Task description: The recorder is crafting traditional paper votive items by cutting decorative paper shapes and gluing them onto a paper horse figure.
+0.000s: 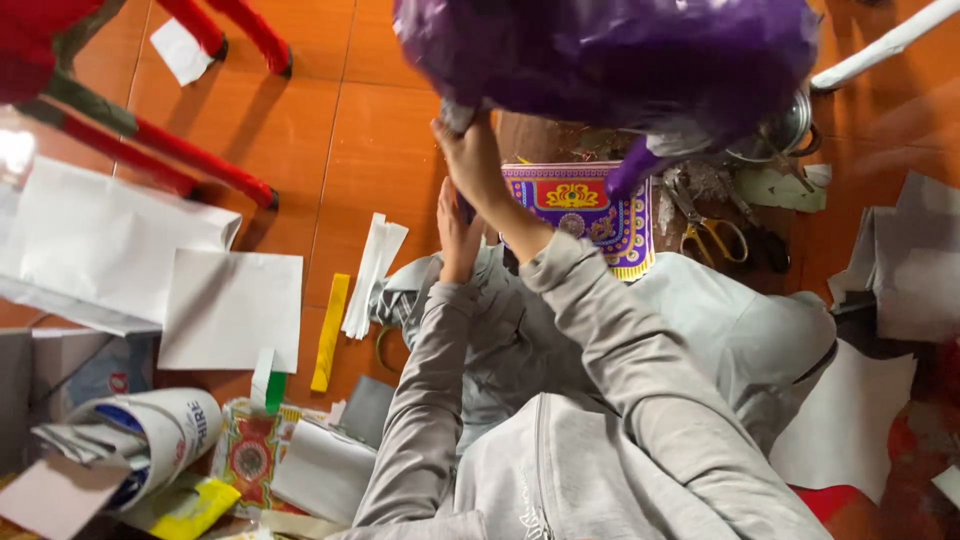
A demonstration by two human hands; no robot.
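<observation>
Holding the big purple paper shape [610, 60] up, the right hand [465, 140] grips its bottom edge. The left hand [458, 225], just below, looks closed too. Paper sheets [230, 310] lie unused beneath.

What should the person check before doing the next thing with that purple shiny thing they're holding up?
1. Right hand has the purple shiny wrapped object by its lower edge: ok, the fingers meet it.
2. Left hand helps: cannot tell, it is raised just below the right hand, but any contact is hidden.
3. How firm the hold is: cannot tell, the fingertips are blurred.
4. Scissors out of the way: ok, they lie on the floor to the side, apart from both hands.
5. Patterned purple and yellow paper nearby: ok, it lies just behind the arms.
6. Floor nearby: not ok, white sheets and a yellow strip lie scattered.
</observation>
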